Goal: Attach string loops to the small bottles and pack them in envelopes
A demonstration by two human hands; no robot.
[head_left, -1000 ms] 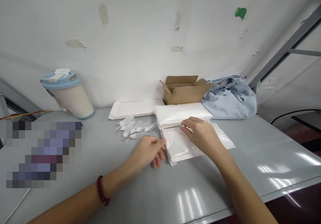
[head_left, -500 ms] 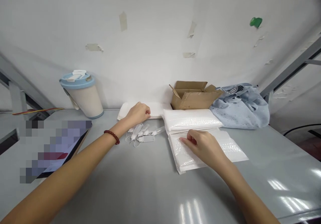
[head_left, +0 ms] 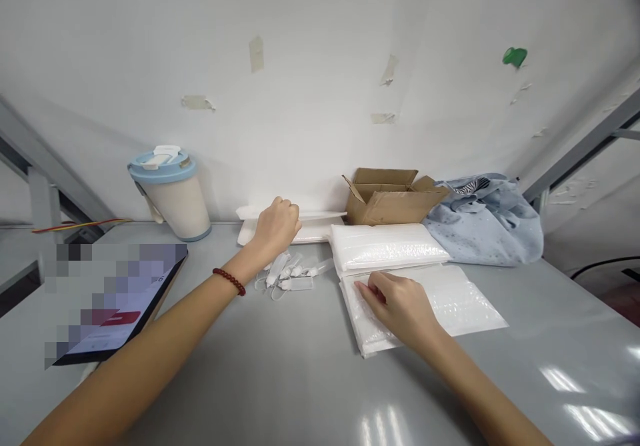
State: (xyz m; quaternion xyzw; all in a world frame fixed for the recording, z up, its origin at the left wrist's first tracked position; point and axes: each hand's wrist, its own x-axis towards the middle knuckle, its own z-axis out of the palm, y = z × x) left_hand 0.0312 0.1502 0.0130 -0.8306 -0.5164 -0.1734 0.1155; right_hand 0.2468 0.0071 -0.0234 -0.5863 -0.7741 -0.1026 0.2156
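My left hand [head_left: 275,225], with a red bead bracelet on its wrist, is closed on the top white sheet [head_left: 320,215] of a flat white stack [head_left: 320,234] by the wall and holds its near edge lifted. Just in front of that hand lies a heap of small white tags with loops [head_left: 290,274]. My right hand [head_left: 397,305] rests on a pile of clear plastic bags [head_left: 450,299], its thumb and fingers pinched at the top bag's left part. A thicker pack of bags [head_left: 387,246] lies just behind.
A cream tumbler with a blue lid [head_left: 173,193] stands at the back left. A tablet [head_left: 113,306] lies at the left. An open cardboard box [head_left: 390,198] and a blue cloth bag [head_left: 493,223] sit against the wall. The grey table [head_left: 280,373] stretches toward me.
My left hand went from the table's middle to the white stack by the wall and lifted its top sheet. My right hand slid a little to the left on the plastic bags.
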